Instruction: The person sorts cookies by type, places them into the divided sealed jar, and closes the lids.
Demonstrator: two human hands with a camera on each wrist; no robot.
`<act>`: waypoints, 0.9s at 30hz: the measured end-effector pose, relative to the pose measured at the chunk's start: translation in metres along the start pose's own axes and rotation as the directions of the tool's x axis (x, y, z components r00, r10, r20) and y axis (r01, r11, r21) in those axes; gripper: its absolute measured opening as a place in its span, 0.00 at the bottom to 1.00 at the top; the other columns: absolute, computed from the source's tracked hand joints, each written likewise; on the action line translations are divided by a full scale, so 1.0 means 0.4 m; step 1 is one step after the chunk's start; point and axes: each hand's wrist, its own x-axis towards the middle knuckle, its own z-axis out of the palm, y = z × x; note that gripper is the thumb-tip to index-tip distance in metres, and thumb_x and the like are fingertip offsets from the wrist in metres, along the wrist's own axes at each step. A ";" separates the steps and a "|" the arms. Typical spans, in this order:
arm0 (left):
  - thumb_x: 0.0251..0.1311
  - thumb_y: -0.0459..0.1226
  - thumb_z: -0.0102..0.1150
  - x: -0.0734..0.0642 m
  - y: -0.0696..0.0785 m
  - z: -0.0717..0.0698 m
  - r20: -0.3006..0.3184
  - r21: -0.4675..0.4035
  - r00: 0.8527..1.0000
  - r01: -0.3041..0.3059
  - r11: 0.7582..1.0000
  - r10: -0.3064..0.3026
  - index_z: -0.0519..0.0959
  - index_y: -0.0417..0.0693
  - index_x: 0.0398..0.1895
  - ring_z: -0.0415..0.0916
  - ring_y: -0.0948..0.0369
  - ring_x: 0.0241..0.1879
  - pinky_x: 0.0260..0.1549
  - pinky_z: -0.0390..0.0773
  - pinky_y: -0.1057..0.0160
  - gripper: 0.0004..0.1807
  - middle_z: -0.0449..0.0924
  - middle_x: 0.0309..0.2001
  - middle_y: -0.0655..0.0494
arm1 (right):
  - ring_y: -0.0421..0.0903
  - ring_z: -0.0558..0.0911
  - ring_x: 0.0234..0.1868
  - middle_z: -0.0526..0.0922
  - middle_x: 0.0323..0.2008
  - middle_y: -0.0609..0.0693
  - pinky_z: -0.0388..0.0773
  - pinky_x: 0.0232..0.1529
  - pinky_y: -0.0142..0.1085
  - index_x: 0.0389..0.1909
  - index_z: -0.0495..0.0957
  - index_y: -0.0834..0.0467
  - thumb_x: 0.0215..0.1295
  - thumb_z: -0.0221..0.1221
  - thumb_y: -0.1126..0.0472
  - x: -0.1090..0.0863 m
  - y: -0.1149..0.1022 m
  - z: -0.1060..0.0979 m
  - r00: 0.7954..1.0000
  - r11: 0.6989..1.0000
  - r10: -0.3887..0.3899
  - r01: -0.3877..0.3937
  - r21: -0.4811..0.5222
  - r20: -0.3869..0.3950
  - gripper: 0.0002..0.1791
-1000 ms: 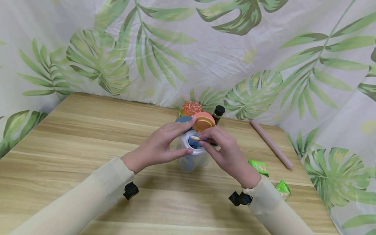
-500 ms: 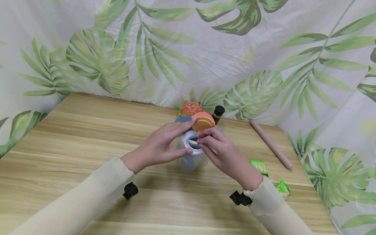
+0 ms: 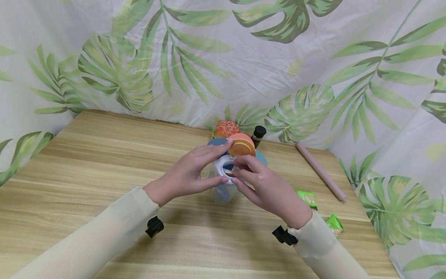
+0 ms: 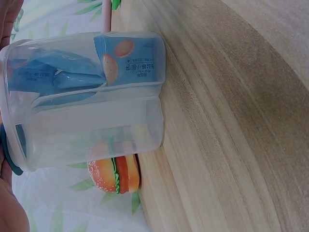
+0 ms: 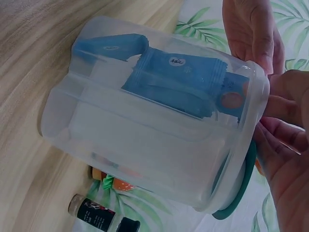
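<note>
Two bare hands on my feed, and from the left it's the left hand (image 3: pixel 189 172) first, spread wide, fingers fairly straight, thumb on the front of the rim, a fingertip touching a raised flap. Behind it, a dark blue rounded flap (image 3: pixel 217 142). Now the centrepiece: a clear plastic container (image 3: pixel 223 193) with a white rim, upright on the wood-grained surface (image 3: pixel 104 155). My wrist views show blue biscuit packets (image 4: pixel 128 60) inside, stacked along one side, the uppermost just under the rim. Behind sits a sesame-topped toy burger (image 3: pixel 226 128); then an orange round flap (image 3: pixel 242 145), raised, and a black-capped bottle (image 3: pixel 258 135) at the back. Here's the right hand (image 3: pixel 265 182), fingers narrow and bent at the container's mouth; whether they pinch a packet, I can't tell. A teal rounded flap (image 3: pixel 261 157) peeks out behind it. Further right, by the wrist, a shiny green packet (image 3: pixel 307 198), then a slim dusty-pink rod (image 3: pixel 320 171) lying slantwise, and nearer me a second green packet (image 3: pixel 334 224).
</note>
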 end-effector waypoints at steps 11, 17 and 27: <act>0.60 0.45 0.76 0.003 -0.002 0.005 -0.009 0.002 1.000 -0.023 1.000 0.023 0.62 0.47 0.82 0.74 0.53 0.73 0.72 0.73 0.47 0.49 0.72 0.76 0.48 | 0.46 0.85 0.50 0.79 0.56 0.56 0.87 0.47 0.32 0.50 0.86 0.62 0.73 0.65 0.64 -0.005 0.009 0.003 1.000 0.998 -0.017 0.019 0.062 -0.025 0.09; 0.61 0.45 0.76 0.005 -0.002 0.006 -0.010 0.000 1.000 -0.027 1.000 0.027 0.62 0.48 0.82 0.74 0.53 0.73 0.73 0.72 0.46 0.48 0.72 0.76 0.48 | 0.48 0.86 0.51 0.81 0.55 0.56 0.87 0.45 0.33 0.52 0.86 0.63 0.70 0.65 0.69 -0.015 0.027 -0.003 0.995 0.987 -0.039 0.052 0.151 -0.086 0.12; 0.60 0.45 0.76 0.000 -0.002 0.007 -0.013 0.002 1.000 -0.014 1.000 0.014 0.62 0.47 0.82 0.74 0.51 0.73 0.72 0.72 0.44 0.49 0.71 0.76 0.47 | 0.48 0.84 0.40 0.84 0.45 0.59 0.81 0.41 0.24 0.46 0.86 0.66 0.71 0.63 0.72 -0.024 0.067 -0.012 0.926 0.975 0.064 0.020 0.219 -0.371 0.07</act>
